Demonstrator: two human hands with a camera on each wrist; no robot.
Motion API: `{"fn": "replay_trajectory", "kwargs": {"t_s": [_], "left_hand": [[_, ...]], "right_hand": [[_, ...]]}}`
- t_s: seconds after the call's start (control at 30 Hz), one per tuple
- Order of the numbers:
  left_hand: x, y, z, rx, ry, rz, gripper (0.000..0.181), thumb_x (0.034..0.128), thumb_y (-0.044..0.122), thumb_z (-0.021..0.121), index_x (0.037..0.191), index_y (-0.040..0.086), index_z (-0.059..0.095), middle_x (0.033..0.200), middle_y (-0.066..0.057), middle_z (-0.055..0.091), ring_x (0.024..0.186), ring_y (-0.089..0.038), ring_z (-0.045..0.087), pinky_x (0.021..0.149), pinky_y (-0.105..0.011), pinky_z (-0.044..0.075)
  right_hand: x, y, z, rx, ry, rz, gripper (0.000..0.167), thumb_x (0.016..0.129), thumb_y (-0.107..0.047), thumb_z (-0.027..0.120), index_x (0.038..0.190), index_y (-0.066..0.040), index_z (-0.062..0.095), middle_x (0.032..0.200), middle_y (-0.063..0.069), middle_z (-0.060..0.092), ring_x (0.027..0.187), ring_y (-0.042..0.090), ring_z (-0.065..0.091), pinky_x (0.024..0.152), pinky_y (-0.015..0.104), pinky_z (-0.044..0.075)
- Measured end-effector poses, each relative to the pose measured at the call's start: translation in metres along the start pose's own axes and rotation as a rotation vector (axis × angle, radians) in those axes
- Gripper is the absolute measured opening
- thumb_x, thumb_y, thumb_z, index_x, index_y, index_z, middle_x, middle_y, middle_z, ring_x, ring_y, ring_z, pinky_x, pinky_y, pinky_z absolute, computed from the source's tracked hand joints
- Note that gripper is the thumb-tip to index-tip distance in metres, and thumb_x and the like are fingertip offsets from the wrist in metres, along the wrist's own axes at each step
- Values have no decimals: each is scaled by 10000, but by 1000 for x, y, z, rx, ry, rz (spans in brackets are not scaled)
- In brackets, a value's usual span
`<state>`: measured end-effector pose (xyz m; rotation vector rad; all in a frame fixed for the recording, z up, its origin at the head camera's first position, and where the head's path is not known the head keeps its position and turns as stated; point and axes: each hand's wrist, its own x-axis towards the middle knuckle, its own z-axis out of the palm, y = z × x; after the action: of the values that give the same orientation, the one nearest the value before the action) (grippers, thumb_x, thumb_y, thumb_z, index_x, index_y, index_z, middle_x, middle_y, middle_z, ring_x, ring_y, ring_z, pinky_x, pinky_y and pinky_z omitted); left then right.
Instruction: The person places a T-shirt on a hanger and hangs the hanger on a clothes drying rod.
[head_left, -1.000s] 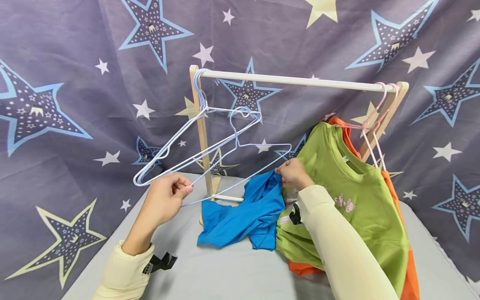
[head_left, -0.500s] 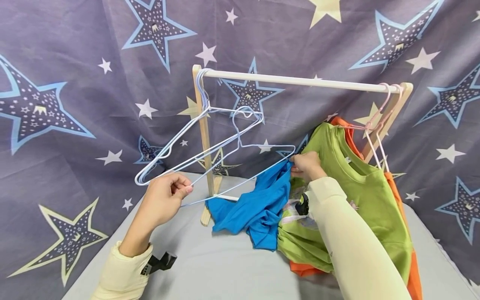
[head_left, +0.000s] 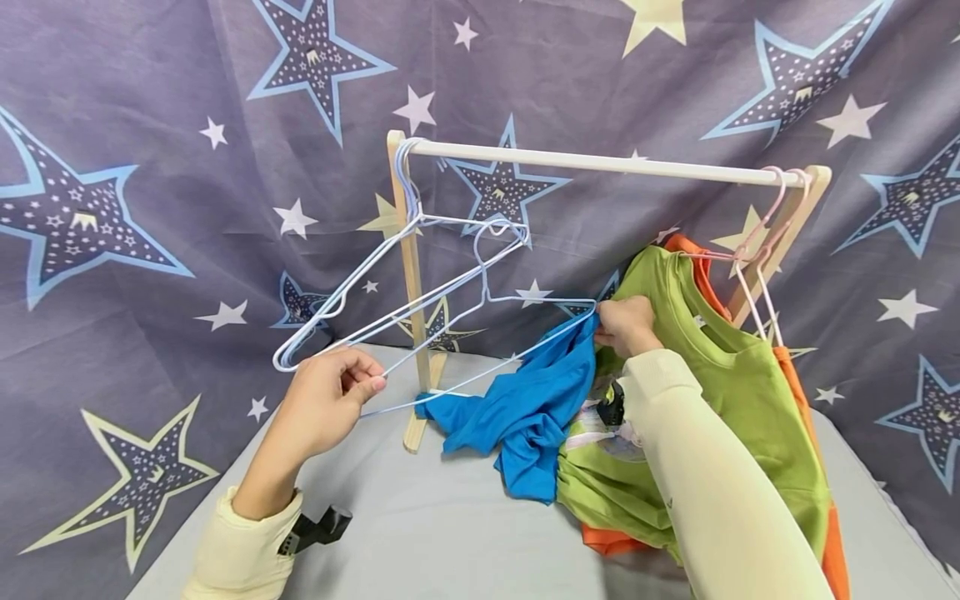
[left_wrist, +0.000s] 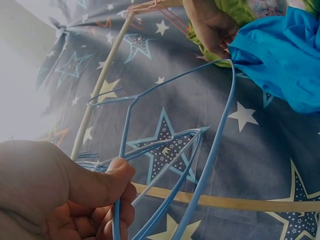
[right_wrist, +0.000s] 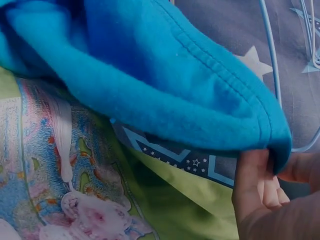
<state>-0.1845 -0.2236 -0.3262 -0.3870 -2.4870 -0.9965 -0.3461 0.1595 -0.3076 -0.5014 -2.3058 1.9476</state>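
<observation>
1. Currently, a blue garment hangs bunched in front of the wooden rack, one corner raised.
2. That corner is pinched by the right hand, its grip closed down onto the fabric, in front of the rack's middle.
3. One blue hanger is held clear of the rack, in front of it; its tip meets the raised corner, though whether inside the fabric I cannot tell.
4. The left hand has this hanger's other side between thumb and fingers, grip closed, beyond the rack's left end.
5. Other hangers hang at the rack's left end; a green shirt and an orange garment at its right.
</observation>
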Motion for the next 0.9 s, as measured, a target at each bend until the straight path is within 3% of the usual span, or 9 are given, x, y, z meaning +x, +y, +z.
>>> {"fn": "replay_trajectory", "kwargs": {"t_s": [0.2,0.4,0.5,0.6,0.7,0.77,0.9], "left_hand": [[0,0,-1,5,-11,-1,97,924,54,741,861,122,711,702,26,590,601,-134,514,537,-275,419],[-1,0,-2,13,-9,7,103,920,55,744,857,130,713,702,33,591,598,-126,515,537,-274,420],[-1,1,-3,18,-9,9,101,920,56,744,858,129,712,703,33,590,599,-124,514,539,-273,420],[-2,2,-3,17,-16,10,104,916,49,746,855,125,709,707,33,589,602,-124,515,543,-271,424],[-3,4,-2,4,-25,14,112,912,40,748,847,121,707,706,30,590,600,-125,517,541,-269,431],[-2,4,-1,-6,-26,20,115,910,35,749,842,119,709,704,30,593,598,-125,517,541,-268,432],[-2,6,4,4,-20,20,107,909,51,755,846,128,714,705,37,591,611,-117,512,560,-266,425]], "right_hand": [[0,-1,0,-36,46,-49,119,937,-36,550,840,-66,487,950,141,523,592,134,610,609,283,596],[1,-5,0,-197,121,-143,194,925,-78,577,734,-66,547,1235,271,466,480,128,613,625,360,616],[0,-6,0,-241,135,-170,227,929,-82,558,702,-76,547,1282,311,438,467,141,630,669,408,621],[-1,-6,2,-293,155,-200,255,931,-106,557,676,-98,562,1148,295,539,567,219,680,707,443,619],[-2,-5,3,-395,190,-268,301,950,-168,574,655,-115,601,853,193,659,827,330,693,830,468,583],[-4,-5,5,-455,220,-318,309,960,-200,582,664,-120,629,741,120,679,978,393,663,900,491,543],[-7,-4,11,-521,260,-394,267,974,-198,573,769,-80,696,861,136,693,1074,429,627,979,539,485]]}}
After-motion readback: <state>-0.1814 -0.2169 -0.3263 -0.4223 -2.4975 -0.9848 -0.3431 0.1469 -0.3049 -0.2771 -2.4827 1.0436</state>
